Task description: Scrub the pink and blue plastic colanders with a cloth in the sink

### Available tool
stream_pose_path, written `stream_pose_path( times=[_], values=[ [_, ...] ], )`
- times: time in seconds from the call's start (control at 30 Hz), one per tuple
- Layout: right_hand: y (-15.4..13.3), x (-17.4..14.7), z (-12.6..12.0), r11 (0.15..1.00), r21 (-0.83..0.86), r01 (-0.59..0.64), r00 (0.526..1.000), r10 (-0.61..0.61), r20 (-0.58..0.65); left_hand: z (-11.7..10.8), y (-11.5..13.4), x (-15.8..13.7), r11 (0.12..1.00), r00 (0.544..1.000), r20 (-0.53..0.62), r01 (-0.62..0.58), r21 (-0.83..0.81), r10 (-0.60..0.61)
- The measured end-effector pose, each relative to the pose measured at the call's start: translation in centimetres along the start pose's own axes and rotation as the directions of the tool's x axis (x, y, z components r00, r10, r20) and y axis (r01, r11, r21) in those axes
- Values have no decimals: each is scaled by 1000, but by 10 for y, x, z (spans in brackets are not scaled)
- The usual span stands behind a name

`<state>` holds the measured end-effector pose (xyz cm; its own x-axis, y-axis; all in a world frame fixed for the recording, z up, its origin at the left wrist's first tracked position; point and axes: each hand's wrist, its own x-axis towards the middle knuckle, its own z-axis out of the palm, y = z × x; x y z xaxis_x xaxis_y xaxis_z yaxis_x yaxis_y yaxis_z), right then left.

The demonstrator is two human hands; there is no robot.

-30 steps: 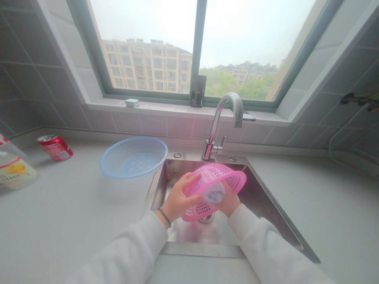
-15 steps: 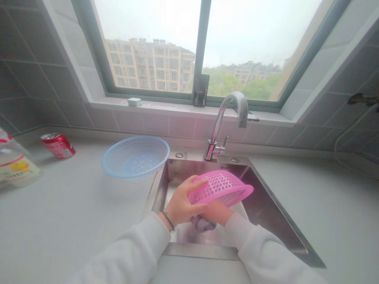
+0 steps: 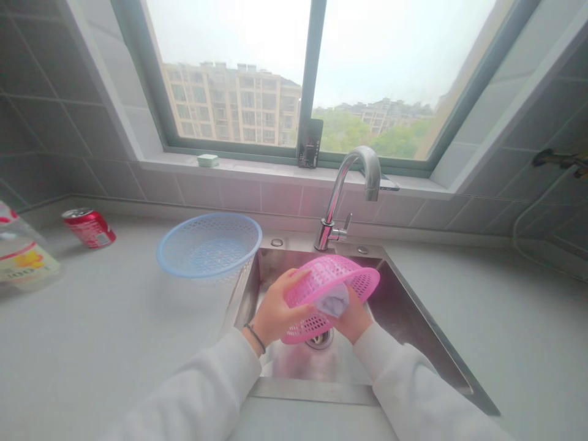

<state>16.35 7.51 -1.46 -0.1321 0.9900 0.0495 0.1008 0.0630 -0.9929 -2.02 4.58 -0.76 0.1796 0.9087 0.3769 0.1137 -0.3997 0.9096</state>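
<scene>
Over the sink (image 3: pixel 408 331), a pink perforated plastic basket (image 3: pixel 333 269) is tilted with its mouth turned toward me. My left hand (image 3: pixel 278 309) grips its left rim, thumb at the front and fingers over the outer wall. Inside the mouth, my right hand (image 3: pixel 353 318) is closed on a bunched pale grey-lilac cloth (image 3: pixel 334 300) and holds it against the inner wall. Some of the right fingers are hidden behind the cloth. Below the basket, the drain (image 3: pixel 320 339) shows in the sink floor.
A blue basket (image 3: pixel 171 260) stands left of the sink. Farther left are a red can (image 3: pixel 89 228) and a clear labelled container (image 3: pixel 27 257). The curved faucet (image 3: pixel 340 184) rises behind the sink. On the sill sit a small pale green box (image 3: pixel 208 160) and a dark upright card-like object (image 3: pixel 310 144).
The basket has tipped so its mouth faces me more, and has shifted slightly left. My right hand has risen from beneath it with the cloth, now inside the mouth. The drain has come into view.
</scene>
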Motion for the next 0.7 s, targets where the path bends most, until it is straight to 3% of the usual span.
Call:
stream_pose_path(
  times=[0.13, 0.23, 0.37, 0.47, 0.57, 0.63, 0.7],
  values=[
    [-4, 0, -4, 937, 340, -86, 992, 112, -58, 3, -2, 1, 998, 999, -3, 32, -50, -32],
    [-11, -6, 5, 919, 364, -151, 988, 152, 27, 6, -5, 0, 995, 998, 5, 62, -80, -62],
    [-14, -13, 21, 949, 258, -181, 966, 122, 228, 6, -8, -1, 996, 998, -12, 54, -66, -55],
    [-3, -10, 27, 998, 22, -53, 979, 48, 198, 6, -8, -1, 999, 999, -27, 44, -24, -45],
    [12, -4, 26, 942, -311, 128, 962, -42, 268, 8, -9, 0, 997, 997, -33, 70, -22, -71],
    [19, -3, 25, 910, -382, 162, 952, -43, 301, 9, -9, 0, 996, 996, -37, 85, -27, -86],
    [21, -3, 23, 927, -354, 122, 966, -30, 255, 9, -9, 0, 996, 996, -30, 82, -23, -83]
  ],
)
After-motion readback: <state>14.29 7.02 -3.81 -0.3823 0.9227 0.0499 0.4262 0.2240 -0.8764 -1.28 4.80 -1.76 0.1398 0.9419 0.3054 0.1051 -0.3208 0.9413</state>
